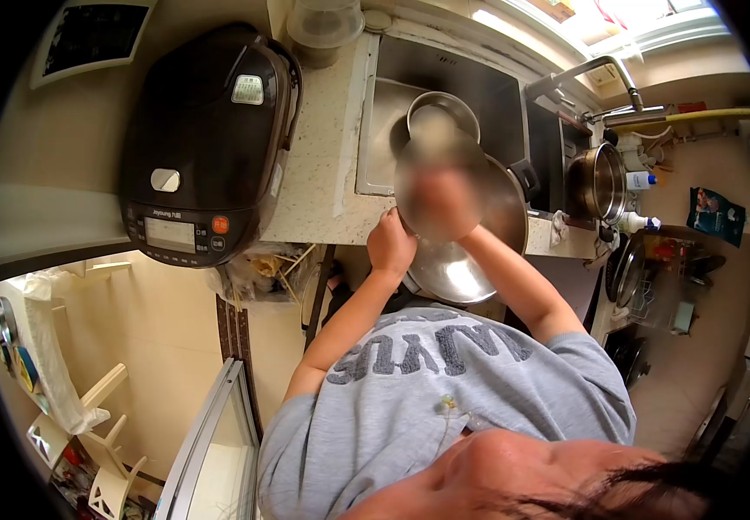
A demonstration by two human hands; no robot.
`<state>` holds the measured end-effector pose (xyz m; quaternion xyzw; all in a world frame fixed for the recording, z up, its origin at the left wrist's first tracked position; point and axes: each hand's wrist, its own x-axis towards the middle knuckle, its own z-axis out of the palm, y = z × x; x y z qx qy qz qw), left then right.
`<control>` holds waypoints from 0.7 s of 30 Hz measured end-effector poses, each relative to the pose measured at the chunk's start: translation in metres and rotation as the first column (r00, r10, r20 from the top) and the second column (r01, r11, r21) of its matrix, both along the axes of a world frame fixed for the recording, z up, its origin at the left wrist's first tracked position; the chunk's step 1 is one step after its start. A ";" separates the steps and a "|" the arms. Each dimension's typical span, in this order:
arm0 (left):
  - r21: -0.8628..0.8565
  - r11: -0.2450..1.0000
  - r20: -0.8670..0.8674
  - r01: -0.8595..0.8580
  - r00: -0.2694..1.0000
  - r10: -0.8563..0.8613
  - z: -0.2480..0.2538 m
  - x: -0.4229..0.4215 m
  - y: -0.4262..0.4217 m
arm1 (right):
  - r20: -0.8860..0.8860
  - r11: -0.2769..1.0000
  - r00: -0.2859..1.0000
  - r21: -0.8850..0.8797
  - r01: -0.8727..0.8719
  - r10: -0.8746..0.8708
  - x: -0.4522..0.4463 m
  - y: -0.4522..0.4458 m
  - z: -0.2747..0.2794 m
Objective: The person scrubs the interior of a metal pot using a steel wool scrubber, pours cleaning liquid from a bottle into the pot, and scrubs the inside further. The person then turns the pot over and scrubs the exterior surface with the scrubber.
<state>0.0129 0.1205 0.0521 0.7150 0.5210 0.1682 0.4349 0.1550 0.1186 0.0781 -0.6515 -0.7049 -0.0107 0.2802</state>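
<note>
A wide, shiny steel pan [448,269] is tilted over the counter's front edge, in front of the sink. A short black handle [525,177] sticks out at its upper right. My left hand [391,243] is closed in a fist at the pan's left side, around a dark part that looks like a second handle. Over the pan reaches my right hand [446,201]. A blurred patch hides its fingers and whatever they may hold. Just beyond, a round steel pot [466,108] sits in the sink [378,165], partly covered by the same blur.
A large dark rice cooker [206,152] stands on the counter [318,165] at left, with a clear plastic container [324,24] behind it. The faucet [578,76] rises at the back right. Another steel pot [598,182] is at right, near bottles [641,180].
</note>
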 end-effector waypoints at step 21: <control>-0.129 0.991 0.047 -0.026 0.998 0.033 0.015 -0.001 0.001 | 0.151 0.977 0.987 -0.195 0.083 -0.054 0.029 -0.004 -0.100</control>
